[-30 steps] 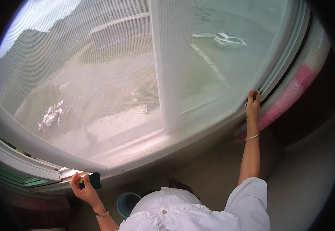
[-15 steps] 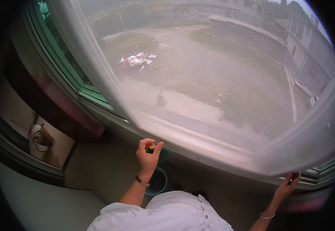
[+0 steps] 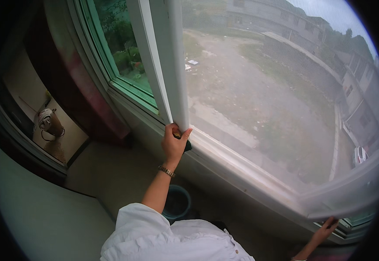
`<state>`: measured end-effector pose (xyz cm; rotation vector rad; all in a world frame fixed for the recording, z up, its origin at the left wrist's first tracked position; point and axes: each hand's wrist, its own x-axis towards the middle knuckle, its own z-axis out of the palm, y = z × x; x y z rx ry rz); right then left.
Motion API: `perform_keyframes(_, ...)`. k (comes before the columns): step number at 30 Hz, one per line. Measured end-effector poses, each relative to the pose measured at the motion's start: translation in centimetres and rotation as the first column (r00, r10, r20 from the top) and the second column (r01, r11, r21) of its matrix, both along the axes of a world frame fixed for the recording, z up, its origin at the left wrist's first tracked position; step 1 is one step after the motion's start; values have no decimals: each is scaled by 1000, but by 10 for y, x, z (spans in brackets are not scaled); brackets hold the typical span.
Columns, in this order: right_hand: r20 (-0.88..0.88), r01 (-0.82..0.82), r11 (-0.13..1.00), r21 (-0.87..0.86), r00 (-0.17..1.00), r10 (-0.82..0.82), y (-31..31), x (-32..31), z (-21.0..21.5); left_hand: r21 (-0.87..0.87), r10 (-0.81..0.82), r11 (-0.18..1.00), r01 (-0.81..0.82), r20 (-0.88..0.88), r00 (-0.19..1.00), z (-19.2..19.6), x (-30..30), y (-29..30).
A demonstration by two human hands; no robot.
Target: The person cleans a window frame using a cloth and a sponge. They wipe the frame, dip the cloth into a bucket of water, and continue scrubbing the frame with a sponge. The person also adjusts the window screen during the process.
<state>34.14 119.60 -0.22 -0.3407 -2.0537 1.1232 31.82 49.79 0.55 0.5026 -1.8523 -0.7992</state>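
Note:
My left hand (image 3: pixel 175 142) is closed round a small dark-green thing with a yellow part (image 3: pixel 188 145), mostly hidden by my fingers. Its fingers rest against the lower left corner of a white-framed window screen (image 3: pixel 174 65). At the opposite lower corner, far to the right, my right hand (image 3: pixel 324 231) has its fingers closed on the frame's edge. The mesh fills most of the view, and the frame tilts out from the sill track (image 3: pixel 246 167). A metal watch band (image 3: pixel 166 171) circles my left wrist.
A teal bucket (image 3: pixel 176 202) stands on the floor below my left arm. Green-tinted window glass (image 3: pixel 128 78) is to the left. Through a doorway a brown container (image 3: pixel 52 123) with cloth on it shows. Outside lie a dirt yard and buildings.
My view has turned left. My left hand has gone up from below the screen frame to its lower left corner, still holding the green thing. My right hand stays at the other corner.

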Motion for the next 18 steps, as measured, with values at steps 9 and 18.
perform_keyframes(9, 72, 58, 972, 226, 995, -76, -41, 9, 28, 198, -146, 972, 127, 81, 986, 20, 7, -11)
perform_keyframes(18, 19, 209, 967, 147, 977, -214, 68, -10, 5, 167, -182, 974, 153, 170, 968, 9, 10, 56)
